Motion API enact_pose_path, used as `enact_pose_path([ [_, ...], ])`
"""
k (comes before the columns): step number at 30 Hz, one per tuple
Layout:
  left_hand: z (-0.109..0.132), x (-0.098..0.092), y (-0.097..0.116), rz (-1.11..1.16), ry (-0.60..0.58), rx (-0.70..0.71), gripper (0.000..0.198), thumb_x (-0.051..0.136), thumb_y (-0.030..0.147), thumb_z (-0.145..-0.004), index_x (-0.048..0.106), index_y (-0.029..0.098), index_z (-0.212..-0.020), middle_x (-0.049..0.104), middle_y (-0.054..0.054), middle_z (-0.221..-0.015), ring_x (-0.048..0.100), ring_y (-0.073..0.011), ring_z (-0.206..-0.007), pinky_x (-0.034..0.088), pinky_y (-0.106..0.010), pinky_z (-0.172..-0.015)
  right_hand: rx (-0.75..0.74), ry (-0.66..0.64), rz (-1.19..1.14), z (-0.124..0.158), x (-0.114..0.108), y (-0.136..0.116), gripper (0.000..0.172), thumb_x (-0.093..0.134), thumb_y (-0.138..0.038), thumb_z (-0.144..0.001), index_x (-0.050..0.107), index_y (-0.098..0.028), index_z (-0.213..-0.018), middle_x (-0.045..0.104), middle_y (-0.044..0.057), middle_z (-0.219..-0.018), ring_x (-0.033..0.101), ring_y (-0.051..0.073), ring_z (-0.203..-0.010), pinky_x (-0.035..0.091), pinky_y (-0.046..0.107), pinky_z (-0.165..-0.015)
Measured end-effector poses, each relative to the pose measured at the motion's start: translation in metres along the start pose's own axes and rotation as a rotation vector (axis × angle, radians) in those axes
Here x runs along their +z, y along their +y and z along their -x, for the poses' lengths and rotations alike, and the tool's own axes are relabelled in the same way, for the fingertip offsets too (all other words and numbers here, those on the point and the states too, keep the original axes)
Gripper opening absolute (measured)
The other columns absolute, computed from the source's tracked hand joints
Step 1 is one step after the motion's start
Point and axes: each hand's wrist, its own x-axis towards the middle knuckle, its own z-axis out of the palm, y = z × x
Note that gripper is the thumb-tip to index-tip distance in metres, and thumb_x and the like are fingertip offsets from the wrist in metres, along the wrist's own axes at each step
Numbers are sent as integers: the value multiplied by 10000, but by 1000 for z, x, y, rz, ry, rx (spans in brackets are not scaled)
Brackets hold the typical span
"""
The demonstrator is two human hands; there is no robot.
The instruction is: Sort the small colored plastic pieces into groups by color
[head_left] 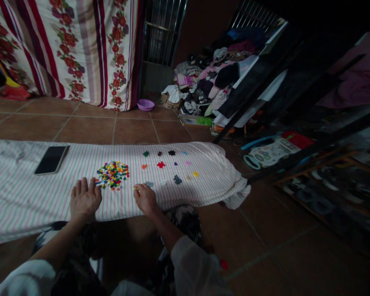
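A mixed pile of small coloured pieces [113, 174] lies on the striped cloth [80, 154]. My left hand [85, 197] rests palm down at the pile's lower left edge, its fingers stretched out. Right of the pile, my right hand [145, 199] is pinched on a tiny yellow-green piece [135, 188]. Farther right are small single-colour groups, among them green [146, 153], black [172, 153], red [160, 165], orange [144, 166], yellow [195, 174] and dark grey [177, 179] ones. A light grey group [149, 184] sits just beside my right hand, partly hidden by it.
A phone [52, 160] lies on the cloth at the left. Beyond the cloth are a purple basin [146, 105], a heap of clothes [209, 80] and a floral curtain [92, 53] on the tiled floor. A rack with shoes [323, 197] stands at the right.
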Motion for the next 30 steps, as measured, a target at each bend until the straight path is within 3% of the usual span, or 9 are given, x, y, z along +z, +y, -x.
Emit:
enact_pose_path([
  [22,-1,4,-2,31,7,-17,583,295,325,-935,502,52,-1406,453,-259,-1481,354,-371,-1433,287,-533,-1155,60,-59,141,-7,-7,-11,221,489,-229,-961,668,-253,-1089,684,29,-1060,631,151,-950,461,234,-782],
  [30,-1,2,0,9,8,-5,598,258,345,-946,496,47,-1408,446,-270,-1476,358,-384,-1428,287,-529,-1154,26,-30,128,-7,-2,-10,237,506,-205,-951,673,-236,-1115,653,54,-1092,608,169,-1016,476,253,-846],
])
